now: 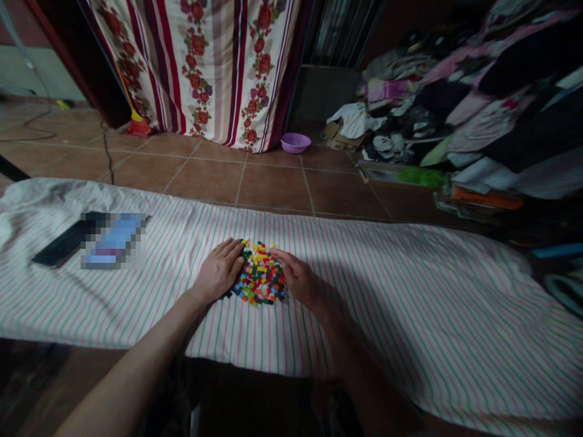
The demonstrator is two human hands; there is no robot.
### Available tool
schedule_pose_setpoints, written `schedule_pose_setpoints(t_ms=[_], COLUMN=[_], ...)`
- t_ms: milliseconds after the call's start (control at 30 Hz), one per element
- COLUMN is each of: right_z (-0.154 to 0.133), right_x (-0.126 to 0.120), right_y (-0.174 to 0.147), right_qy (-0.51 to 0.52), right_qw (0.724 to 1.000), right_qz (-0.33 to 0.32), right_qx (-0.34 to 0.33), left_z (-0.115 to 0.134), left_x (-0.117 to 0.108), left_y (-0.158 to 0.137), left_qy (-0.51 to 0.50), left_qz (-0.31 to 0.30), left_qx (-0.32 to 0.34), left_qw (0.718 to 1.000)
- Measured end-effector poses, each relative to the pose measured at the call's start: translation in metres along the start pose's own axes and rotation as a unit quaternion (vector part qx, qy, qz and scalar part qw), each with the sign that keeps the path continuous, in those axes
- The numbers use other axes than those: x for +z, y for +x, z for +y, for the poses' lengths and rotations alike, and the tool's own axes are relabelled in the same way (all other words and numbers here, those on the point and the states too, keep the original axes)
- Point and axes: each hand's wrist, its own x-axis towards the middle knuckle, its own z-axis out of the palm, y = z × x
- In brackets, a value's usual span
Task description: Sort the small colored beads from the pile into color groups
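Observation:
A pile of small, many-coloured plastic pieces [260, 276] lies on a striped cloth [255, 346]; they are too small to tell their exact kind. Against the pile's left edge rests my left hand [221, 270], palm down with its fingers stretched out. My right hand [298, 279] is at the right edge, its fingers extended toward the far side of the heap. Both hands touch or nearly touch the pieces, and neither grips anything visible. Some pieces at the borders are hidden under the fingers.
To the left on the cloth lie a dark phone-like slab [61, 246] and a blurred-out bluish object [116, 240]. Beyond the cloth are a tiled floor [273, 185], a floral curtain [218, 73], a purple basin [296, 143] and heaped clothes [410, 91] at right.

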Motion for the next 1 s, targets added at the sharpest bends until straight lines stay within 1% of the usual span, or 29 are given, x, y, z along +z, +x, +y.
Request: schedule_pose_setpoints(t_ms=[100,167,267,333,433,533,633,733,900,933,1000], right_z=[0.001,0.002,0.005,0.005,0.003,-0.002,-0.008,-0.009,0.005,0.008,0.014], right_x=[0.004,0.006,0.006,0.005,0.006,0.007,0.006,0.002,-0.009,-0.011,-0.015], right_y=[0.002,0.005,0.009,0.01,0.011,0.01,0.008,0.005,-0.004,-0.005,-0.008], right_qy=[0.031,0.031,-0.008,-0.044,-0.085,-0.08,-0.022,0.018,0.011,0.01,0.014], right_qw=[0.999,0.999,0.996,0.993,0.993,0.996,1.0,1.0,0.998,0.997,0.994], right_qz=[0.008,0.036,0.091,0.107,0.086,0.036,-0.001,0.0,0.045,0.058,0.085], right_qx=[0.006,0.012,0.017,0.017,0.001,-0.021,-0.011,0.004,0.039,0.051,0.071], left_z=[0.009,0.014,0.02,0.022,0.022,0.022,0.025,0.033,0.053,0.059,0.072], left_x=[-0.007,-0.01,-0.008,-0.003,0.007,0.013,0.011,0.006,0.002,0.002,0.001], left_y=[0.001,0.003,0.008,0.011,0.015,0.018,0.019,0.014,-0.007,-0.014,-0.027], left_qy=[-0.036,-0.052,-0.049,-0.027,0.014,0.035,0.034,0.037,0.074,0.078,0.084], left_qz=[-0.007,-0.006,-0.006,-0.005,-0.005,-0.015,-0.028,-0.033,0.022,0.024,0.008], left_qx=[0.017,0.026,0.037,0.021,-0.025,-0.027,-0.007,0.027,0.077,0.095,0.137], left_qw=[0.999,0.998,0.998,0.999,1.0,0.999,0.999,0.998,0.994,0.992,0.987])
